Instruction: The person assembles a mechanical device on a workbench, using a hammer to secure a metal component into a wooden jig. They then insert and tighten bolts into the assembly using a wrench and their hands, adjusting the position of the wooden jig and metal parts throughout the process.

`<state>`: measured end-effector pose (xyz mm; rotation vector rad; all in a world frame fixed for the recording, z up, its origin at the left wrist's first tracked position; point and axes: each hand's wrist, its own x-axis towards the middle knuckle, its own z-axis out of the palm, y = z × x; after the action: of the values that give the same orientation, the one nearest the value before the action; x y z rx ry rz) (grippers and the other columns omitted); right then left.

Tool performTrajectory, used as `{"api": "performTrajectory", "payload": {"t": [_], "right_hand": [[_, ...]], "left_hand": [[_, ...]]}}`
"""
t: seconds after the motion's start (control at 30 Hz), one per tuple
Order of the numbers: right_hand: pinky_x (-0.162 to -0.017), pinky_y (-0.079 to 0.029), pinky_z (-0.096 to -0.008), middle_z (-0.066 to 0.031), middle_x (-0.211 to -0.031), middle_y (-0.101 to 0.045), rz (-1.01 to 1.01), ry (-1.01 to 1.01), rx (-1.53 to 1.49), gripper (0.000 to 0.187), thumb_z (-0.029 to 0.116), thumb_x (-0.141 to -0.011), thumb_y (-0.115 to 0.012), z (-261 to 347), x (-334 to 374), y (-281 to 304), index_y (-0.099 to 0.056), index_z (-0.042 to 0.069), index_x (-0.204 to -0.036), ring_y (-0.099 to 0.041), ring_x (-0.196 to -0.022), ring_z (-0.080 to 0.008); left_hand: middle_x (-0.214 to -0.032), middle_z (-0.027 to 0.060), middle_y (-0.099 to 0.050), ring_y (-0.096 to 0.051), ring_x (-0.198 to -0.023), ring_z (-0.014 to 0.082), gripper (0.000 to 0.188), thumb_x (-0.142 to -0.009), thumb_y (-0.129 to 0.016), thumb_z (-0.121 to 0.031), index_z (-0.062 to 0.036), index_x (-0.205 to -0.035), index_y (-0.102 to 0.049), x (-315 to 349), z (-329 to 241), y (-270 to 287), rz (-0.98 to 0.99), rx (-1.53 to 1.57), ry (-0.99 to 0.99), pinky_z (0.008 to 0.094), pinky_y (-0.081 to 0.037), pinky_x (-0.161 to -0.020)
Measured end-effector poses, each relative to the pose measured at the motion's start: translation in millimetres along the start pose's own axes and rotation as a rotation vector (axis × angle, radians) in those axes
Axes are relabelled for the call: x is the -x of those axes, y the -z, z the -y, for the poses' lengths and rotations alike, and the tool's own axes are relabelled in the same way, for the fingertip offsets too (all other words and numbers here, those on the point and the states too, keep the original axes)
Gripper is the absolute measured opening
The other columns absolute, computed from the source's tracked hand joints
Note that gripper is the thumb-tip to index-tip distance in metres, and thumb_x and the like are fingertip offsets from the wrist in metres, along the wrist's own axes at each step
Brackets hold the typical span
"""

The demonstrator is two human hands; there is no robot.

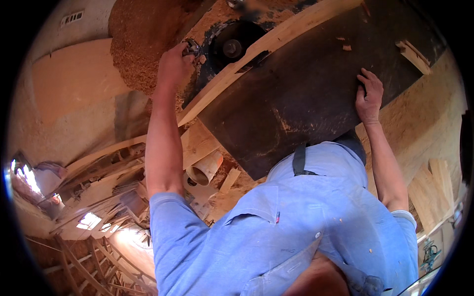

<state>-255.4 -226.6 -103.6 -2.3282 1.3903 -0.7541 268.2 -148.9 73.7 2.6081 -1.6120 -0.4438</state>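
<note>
My left hand reaches to the far left side of the machine, its fingers closed on a small shiny metal knob-like fitting. Just right of it, a dark round disc with a bolt at its centre sits in a sawdust-covered recess. A long pale wooden strip runs diagonally along the edge of the dark flat tabletop, partly over the disc's edge. My right hand rests near the tabletop's right edge, empty, with fingers loosely apart.
A large sawdust heap lies beyond my left arm. A wood offcut and small chips lie on the tabletop. At lower left are a pipe-like cylinder and piled timber. Pale boards lean at right.
</note>
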Motion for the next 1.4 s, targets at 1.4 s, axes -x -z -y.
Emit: {"api": "performTrajectory", "payload": {"t": [1.4], "right_hand": [[-0.108,-0.040,-0.0450,-0.0046,-0.107,-0.071,-0.106,0.301,0.164,0.025,0.029,-0.094,-0.057,131.2,-218.0,-76.2,-0.074,0.011,-0.095,-0.063,-0.111,-0.0253]], "left_hand": [[-0.085,0.0258,-0.070,-0.066,-0.083,0.0466,0.055,-0.104,-0.045,-0.043,-0.0022,-0.085,-0.076,95.8,36.1,-98.8,-0.368,0.002,0.445,0.0549,-0.050,-0.076]]}}
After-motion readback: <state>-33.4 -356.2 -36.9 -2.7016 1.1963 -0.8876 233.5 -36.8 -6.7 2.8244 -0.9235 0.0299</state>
